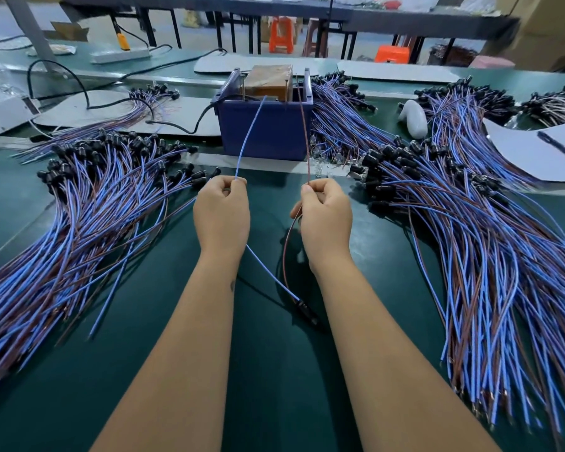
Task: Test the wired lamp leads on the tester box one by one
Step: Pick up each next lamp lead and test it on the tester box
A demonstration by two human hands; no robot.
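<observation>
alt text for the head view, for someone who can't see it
Two hands hold one lamp lead up to a blue tester box: the left hand pinches its blue wire, the right hand its brown wire. Piles of leads flank them.

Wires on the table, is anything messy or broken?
Nothing looks broken. The wire piles lie loosely fanned either side of the blue tester box. The left hand pinches a blue lead, the right hand a brown lead.
</observation>
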